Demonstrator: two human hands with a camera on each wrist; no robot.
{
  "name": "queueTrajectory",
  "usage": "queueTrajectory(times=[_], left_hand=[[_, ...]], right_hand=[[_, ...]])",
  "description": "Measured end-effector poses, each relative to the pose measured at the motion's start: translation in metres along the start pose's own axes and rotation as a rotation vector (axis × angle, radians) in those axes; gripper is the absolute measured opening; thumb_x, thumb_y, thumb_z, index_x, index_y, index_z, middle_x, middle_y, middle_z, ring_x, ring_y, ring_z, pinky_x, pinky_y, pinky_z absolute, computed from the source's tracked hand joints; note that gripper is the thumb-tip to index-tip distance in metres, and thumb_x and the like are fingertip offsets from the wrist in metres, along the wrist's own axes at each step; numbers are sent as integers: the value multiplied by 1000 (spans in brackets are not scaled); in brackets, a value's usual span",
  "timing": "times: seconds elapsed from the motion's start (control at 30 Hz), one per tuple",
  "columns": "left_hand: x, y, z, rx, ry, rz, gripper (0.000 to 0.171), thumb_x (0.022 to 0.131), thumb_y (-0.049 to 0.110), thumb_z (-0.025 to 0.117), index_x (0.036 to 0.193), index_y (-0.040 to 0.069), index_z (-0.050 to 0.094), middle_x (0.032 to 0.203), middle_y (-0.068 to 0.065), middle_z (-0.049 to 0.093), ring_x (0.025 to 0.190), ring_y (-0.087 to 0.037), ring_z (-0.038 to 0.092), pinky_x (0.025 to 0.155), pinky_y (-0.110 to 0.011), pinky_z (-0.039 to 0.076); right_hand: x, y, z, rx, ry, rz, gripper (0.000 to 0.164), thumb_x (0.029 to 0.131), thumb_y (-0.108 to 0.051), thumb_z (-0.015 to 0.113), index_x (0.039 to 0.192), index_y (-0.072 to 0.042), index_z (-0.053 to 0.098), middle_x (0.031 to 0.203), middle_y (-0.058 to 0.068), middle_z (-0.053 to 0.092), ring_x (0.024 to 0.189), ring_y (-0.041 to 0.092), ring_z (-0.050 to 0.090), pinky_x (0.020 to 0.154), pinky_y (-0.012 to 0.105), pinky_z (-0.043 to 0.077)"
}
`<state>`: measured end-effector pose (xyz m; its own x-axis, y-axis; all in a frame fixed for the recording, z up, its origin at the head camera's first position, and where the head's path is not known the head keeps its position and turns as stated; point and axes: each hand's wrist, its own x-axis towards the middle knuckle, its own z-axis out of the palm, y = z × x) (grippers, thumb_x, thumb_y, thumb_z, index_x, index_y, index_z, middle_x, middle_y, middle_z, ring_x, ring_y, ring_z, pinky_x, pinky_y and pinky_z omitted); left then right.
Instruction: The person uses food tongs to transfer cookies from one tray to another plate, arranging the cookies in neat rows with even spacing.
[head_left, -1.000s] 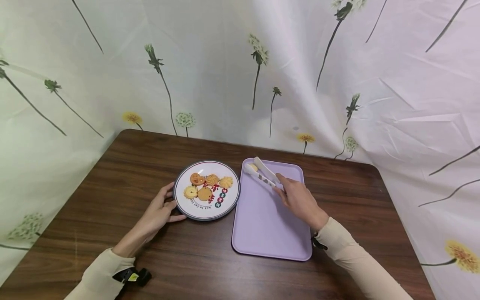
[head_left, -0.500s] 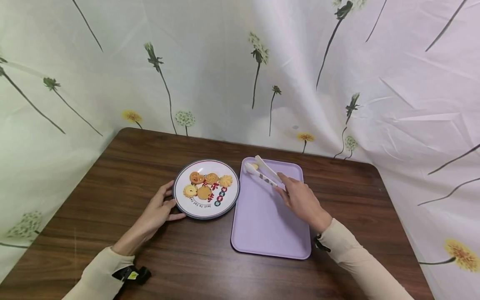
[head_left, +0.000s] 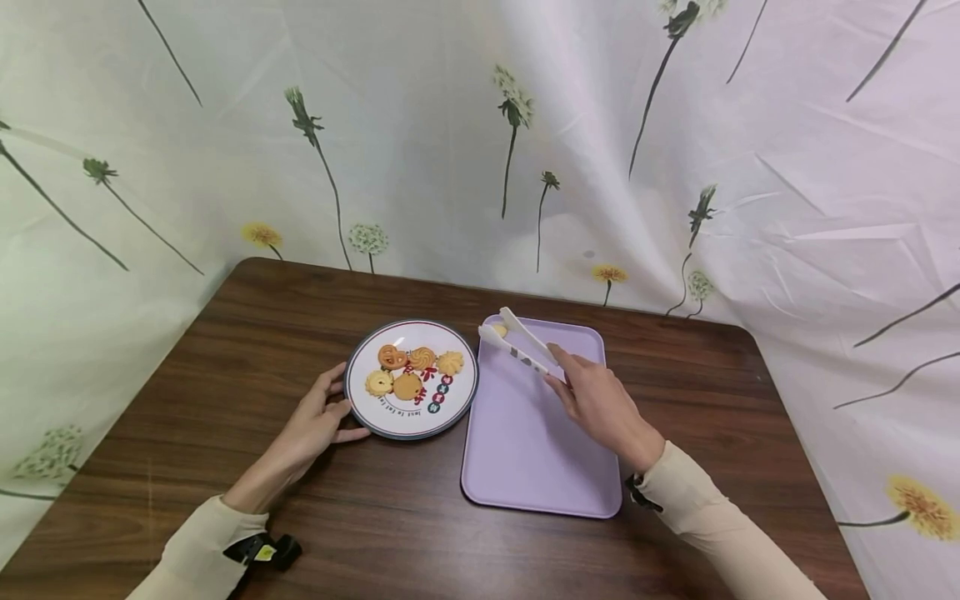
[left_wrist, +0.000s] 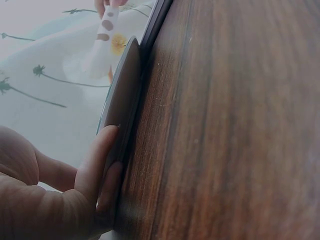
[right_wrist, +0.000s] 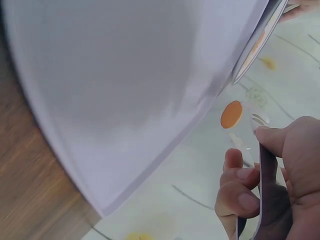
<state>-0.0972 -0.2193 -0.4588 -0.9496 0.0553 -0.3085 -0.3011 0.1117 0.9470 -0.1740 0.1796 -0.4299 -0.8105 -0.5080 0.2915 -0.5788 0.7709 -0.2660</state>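
Observation:
In the head view my right hand (head_left: 603,408) pinches white tongs (head_left: 528,362) with brown spots, over the far left corner of a purple tray (head_left: 540,467). A round cookie (right_wrist: 231,114) sits between the tongs' tips, raised off the tray in the right wrist view. Left of the tray stands a white plate (head_left: 390,329) with a dark rim, holding several cookies (head_left: 408,386) of different shapes. My left hand (head_left: 311,421) touches the plate's left edge, fingers and thumb spread along the rim; in the left wrist view the thumb lies against the plate's side.
Everything stands on a dark wooden table (head_left: 360,533). A white curtain (head_left: 420,150) with dandelion prints hangs behind and at the sides. The plate's right rim is close to the tray's left edge.
The tongs' tips have moved slightly left towards the plate, and the cookie between them has shifted with them. The left hand and the plate stay where they were.

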Motion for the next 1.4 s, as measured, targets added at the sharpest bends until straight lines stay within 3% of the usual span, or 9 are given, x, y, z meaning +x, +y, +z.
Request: queueTrajectory(times=[0.17, 0.37, 0.57, 1.1, 1.4], left_hand=[[0, 0, 0, 0, -2, 4, 67, 109, -2, 25, 167, 4, -9, 161, -38, 10, 142, -52, 37, 91, -30, 69], [-1, 0, 2, -8, 3, -4, 67, 109, -3, 26, 167, 5, -7, 162, -36, 12, 143, -50, 37, 92, -30, 69], [-1, 0, 1, -5, 4, 0, 67, 109, -2, 26, 167, 5, -8, 161, -37, 12, 142, -50, 38, 92, -31, 69], [0, -1, 0, 0, 2, 2, 66, 110, -1, 25, 167, 4, -8, 161, -37, 12, 142, -50, 39, 91, -31, 69], [-1, -1, 2, -16, 8, -2, 67, 109, -3, 26, 167, 5, -7, 161, -36, 12, 142, -49, 38, 91, -30, 69]], right_hand=[[-3, -14, -1, 9, -3, -44, 49, 103, -25, 68, 147, -7, 56, 84, 1, 67, 64, 12, 53, 53, 27, 52], [-9, -28, 2, 10, 6, -97, 48, 103, -24, 67, 147, -8, 56, 100, 9, 76, 73, 14, 63, 59, 29, 59], [-16, -39, 5, 11, -42, -110, 48, 104, -27, 65, 148, -11, 55, 95, 5, 75, 70, 11, 62, 55, 24, 56], [-23, -53, 15, -3, -110, -152, 48, 105, -30, 64, 149, -14, 54, 93, 0, 72, 70, 14, 66, 60, 35, 61], [-23, -56, 19, -9, -139, -152, 49, 105, -30, 64, 149, -13, 55, 93, 1, 72, 67, 12, 63, 58, 34, 60]])
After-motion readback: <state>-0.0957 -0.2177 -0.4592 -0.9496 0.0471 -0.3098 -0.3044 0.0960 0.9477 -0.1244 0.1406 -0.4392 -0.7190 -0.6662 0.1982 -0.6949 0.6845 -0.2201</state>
